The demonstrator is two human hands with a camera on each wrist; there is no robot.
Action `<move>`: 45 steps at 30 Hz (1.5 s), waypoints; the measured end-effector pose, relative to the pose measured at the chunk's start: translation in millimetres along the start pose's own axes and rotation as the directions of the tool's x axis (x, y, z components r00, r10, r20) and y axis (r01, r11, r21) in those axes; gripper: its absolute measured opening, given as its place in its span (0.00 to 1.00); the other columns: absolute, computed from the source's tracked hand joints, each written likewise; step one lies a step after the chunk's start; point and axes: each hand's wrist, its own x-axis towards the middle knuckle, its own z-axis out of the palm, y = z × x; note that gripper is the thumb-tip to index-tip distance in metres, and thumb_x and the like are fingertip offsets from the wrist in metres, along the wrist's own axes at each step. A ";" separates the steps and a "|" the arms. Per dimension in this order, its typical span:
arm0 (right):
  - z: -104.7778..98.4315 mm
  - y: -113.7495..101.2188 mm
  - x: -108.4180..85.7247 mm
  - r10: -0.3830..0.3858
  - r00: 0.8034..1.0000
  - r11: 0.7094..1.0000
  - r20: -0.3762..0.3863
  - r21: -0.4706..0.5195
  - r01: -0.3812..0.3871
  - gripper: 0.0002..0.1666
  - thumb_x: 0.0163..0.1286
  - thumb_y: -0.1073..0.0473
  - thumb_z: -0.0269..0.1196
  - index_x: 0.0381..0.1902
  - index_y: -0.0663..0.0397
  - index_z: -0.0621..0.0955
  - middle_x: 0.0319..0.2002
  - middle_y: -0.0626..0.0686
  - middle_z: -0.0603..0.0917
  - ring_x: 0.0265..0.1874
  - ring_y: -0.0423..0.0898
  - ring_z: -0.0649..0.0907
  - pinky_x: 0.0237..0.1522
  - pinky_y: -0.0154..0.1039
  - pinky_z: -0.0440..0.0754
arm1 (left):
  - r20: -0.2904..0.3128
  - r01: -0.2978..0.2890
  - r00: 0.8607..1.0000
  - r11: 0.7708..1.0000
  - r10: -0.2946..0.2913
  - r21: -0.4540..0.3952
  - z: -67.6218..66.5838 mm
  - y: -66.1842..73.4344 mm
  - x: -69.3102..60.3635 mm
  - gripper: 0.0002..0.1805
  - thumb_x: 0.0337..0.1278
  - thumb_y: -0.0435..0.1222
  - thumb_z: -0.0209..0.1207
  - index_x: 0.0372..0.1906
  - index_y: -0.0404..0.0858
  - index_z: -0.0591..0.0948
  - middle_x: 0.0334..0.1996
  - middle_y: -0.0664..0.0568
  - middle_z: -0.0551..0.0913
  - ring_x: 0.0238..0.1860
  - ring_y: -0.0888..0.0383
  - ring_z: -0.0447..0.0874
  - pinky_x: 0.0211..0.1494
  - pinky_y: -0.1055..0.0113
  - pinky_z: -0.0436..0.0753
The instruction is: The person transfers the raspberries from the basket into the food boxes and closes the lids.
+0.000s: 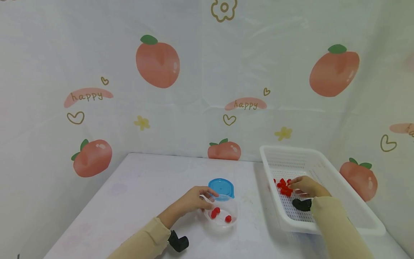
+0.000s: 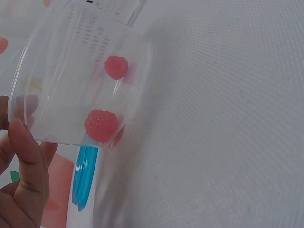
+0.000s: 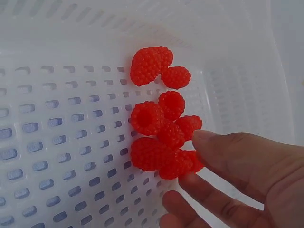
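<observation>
My left hand (image 1: 198, 199) pinches the rim of a clear plastic bowl (image 2: 61, 95) between thumb and fingers. Inside that bowl lie a few red raspberries (image 1: 228, 218); two show through its wall in the left wrist view. My right hand (image 1: 305, 186) reaches down into a white perforated basket (image 1: 300, 226). Its thumb and forefinger are apart beside a cluster of several raspberries (image 3: 147, 118) on the basket floor. The thumb tip is at the edge of one raspberry (image 3: 189, 126); whether it touches cannot be told.
A round blue lid (image 1: 221, 185) lies on the white table (image 1: 161, 176) just behind the bowl. The basket stands on the right, with raised walls around my right hand. Behind the table hangs a pale curtain (image 1: 194, 72) printed with fruit.
</observation>
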 end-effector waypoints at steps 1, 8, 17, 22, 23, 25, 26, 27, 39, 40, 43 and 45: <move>0.1 0.3 0.5 0.000 1.000 1.000 0.007 -0.002 0.000 0.25 0.68 0.60 0.59 0.55 0.75 0.71 0.46 0.63 0.81 0.43 0.54 0.80 0.47 0.47 0.83 | -0.001 0.002 1.000 1.000 -0.002 -0.001 0.0 0.4 -0.2 0.17 0.50 0.33 0.69 0.47 0.44 0.83 0.40 0.50 0.81 0.31 0.57 0.78 0.32 0.66 0.83; 2.1 -1.8 -0.3 0.016 0.999 0.998 0.033 -0.057 -0.014 0.19 0.68 0.65 0.56 0.51 0.77 0.74 0.39 0.58 0.83 0.35 0.48 0.80 0.39 0.40 0.83 | -0.012 0.011 1.000 1.000 -0.011 -0.003 0.8 3.3 -1.4 0.16 0.50 0.32 0.68 0.47 0.43 0.83 0.40 0.49 0.81 0.30 0.56 0.77 0.31 0.66 0.82; 6.0 -5.4 -8.8 -0.001 0.997 0.983 0.075 -0.185 0.015 0.10 0.62 0.70 0.58 0.40 0.72 0.79 0.29 0.48 0.85 0.27 0.41 0.78 0.37 0.35 0.81 | -0.009 0.018 1.000 1.000 -0.018 0.011 0.2 2.8 -0.2 0.16 0.50 0.33 0.68 0.47 0.44 0.83 0.40 0.49 0.81 0.31 0.57 0.78 0.32 0.67 0.82; 7.3 -6.0 -9.3 0.031 0.998 0.979 0.056 -0.204 -0.019 0.08 0.63 0.68 0.60 0.38 0.68 0.80 0.30 0.50 0.85 0.29 0.43 0.78 0.37 0.36 0.80 | -0.007 0.010 1.000 1.000 -0.010 0.008 0.2 2.4 0.3 0.16 0.51 0.32 0.68 0.47 0.43 0.83 0.40 0.49 0.81 0.32 0.57 0.78 0.32 0.67 0.82; 7.4 -5.8 -9.3 0.041 0.998 0.979 0.052 -0.203 -0.030 0.08 0.64 0.67 0.60 0.39 0.68 0.80 0.31 0.50 0.85 0.30 0.44 0.78 0.38 0.36 0.79 | -0.006 0.010 1.000 1.000 -0.010 0.007 0.3 2.4 0.3 0.16 0.51 0.32 0.68 0.47 0.43 0.83 0.40 0.49 0.81 0.32 0.57 0.78 0.32 0.67 0.82; 7.6 -5.4 -9.5 0.063 0.997 0.980 0.047 -0.191 -0.053 0.09 0.64 0.65 0.61 0.39 0.67 0.80 0.32 0.51 0.84 0.33 0.46 0.78 0.39 0.38 0.78 | -0.008 0.011 1.000 1.000 -0.011 0.010 0.7 2.3 0.2 0.16 0.51 0.32 0.68 0.47 0.43 0.83 0.40 0.49 0.81 0.32 0.56 0.78 0.33 0.66 0.82; 7.5 -5.2 -9.6 0.078 0.996 0.981 0.041 -0.178 -0.070 0.09 0.64 0.64 0.61 0.40 0.66 0.80 0.33 0.52 0.84 0.34 0.47 0.78 0.40 0.40 0.77 | -0.009 0.014 1.000 1.000 -0.014 0.012 0.9 2.4 0.1 0.16 0.51 0.32 0.68 0.47 0.43 0.83 0.40 0.49 0.81 0.32 0.56 0.78 0.33 0.66 0.82; 7.5 -5.0 -9.8 0.092 0.995 0.982 0.036 -0.167 -0.085 0.10 0.64 0.63 0.62 0.40 0.65 0.80 0.33 0.53 0.83 0.36 0.48 0.78 0.41 0.41 0.77 | -0.011 0.015 1.000 1.000 -0.015 0.016 1.2 2.4 0.1 0.16 0.51 0.32 0.68 0.47 0.43 0.83 0.40 0.49 0.81 0.32 0.56 0.78 0.33 0.66 0.83; 6.3 -5.5 -7.5 0.031 0.999 0.992 -0.004 -0.120 -0.032 0.07 0.64 0.67 0.60 0.37 0.69 0.76 0.29 0.54 0.81 0.29 0.45 0.78 0.35 0.37 0.82 | -0.012 0.011 1.000 1.000 -0.011 0.009 1.2 2.9 -0.1 0.17 0.50 0.33 0.69 0.47 0.43 0.83 0.41 0.48 0.81 0.32 0.57 0.78 0.33 0.66 0.82; 5.9 -5.8 -8.0 0.024 1.000 0.994 -0.010 -0.107 -0.025 0.08 0.65 0.67 0.59 0.38 0.69 0.75 0.30 0.54 0.81 0.31 0.46 0.79 0.36 0.38 0.82 | -0.012 0.011 1.000 1.000 -0.011 0.010 1.2 3.0 -0.2 0.17 0.50 0.33 0.69 0.48 0.43 0.83 0.41 0.48 0.81 0.32 0.57 0.78 0.33 0.66 0.82; 4.9 -6.3 -8.8 0.002 0.999 0.997 -0.047 -0.073 -0.006 0.12 0.66 0.66 0.60 0.42 0.70 0.74 0.34 0.57 0.80 0.34 0.48 0.79 0.40 0.41 0.83 | -0.010 0.011 1.000 1.000 -0.011 0.011 1.2 3.1 -0.3 0.17 0.50 0.33 0.69 0.48 0.43 0.83 0.40 0.48 0.81 0.32 0.57 0.78 0.33 0.66 0.82; 4.3 -5.7 -7.1 -0.015 0.997 0.998 -0.072 -0.068 0.010 0.15 0.66 0.64 0.60 0.46 0.72 0.73 0.37 0.59 0.80 0.36 0.48 0.79 0.42 0.43 0.83 | -0.009 0.014 1.000 1.000 -0.014 0.007 1.2 3.0 -0.2 0.17 0.50 0.33 0.69 0.48 0.42 0.83 0.40 0.48 0.81 0.32 0.56 0.78 0.33 0.66 0.82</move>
